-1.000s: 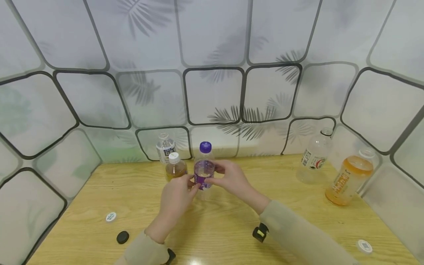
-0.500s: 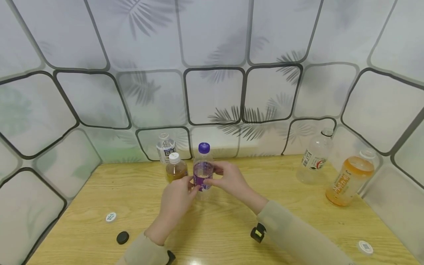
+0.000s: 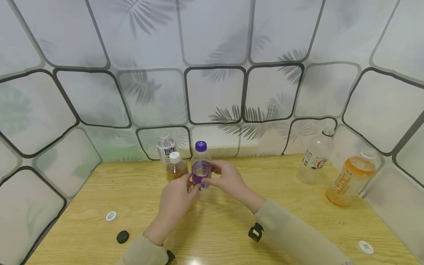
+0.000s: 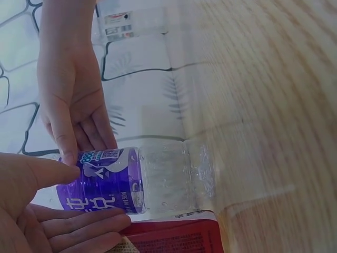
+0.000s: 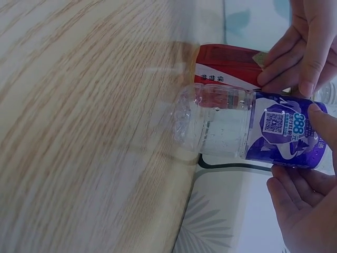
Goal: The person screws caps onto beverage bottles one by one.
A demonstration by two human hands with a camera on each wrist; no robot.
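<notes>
A clear plastic bottle [image 3: 201, 167] with a purple cap and purple label stands upright, its base at the tabletop in both wrist views. My right hand [image 3: 232, 180] grips its right side, thumb in front and fingers behind. From the left, my left hand [image 3: 175, 195] pinches the label, thumb on the near side and fingers along the other side [image 4: 89, 226]. Those fingers lie between this bottle and a white-capped bottle [image 3: 176, 168] of amber drink, whose red label [image 5: 226, 66] shows in the right wrist view. Behind that stands an uncapped clear bottle [image 3: 166, 149].
At the right stand an uncapped clear bottle [image 3: 313, 158] and an uncapped orange-labelled bottle [image 3: 351, 180]. Loose caps lie on the wooden table [image 3: 212, 232]: a white one [image 3: 110, 216] and a black one [image 3: 123, 236] at left, another white one [image 3: 366, 247] at right. Patterned walls enclose the table.
The purple-capped bottle has shifted slightly left, closer to the amber bottle. My right hand has moved left with it, while my left hand has stayed nearly in place.
</notes>
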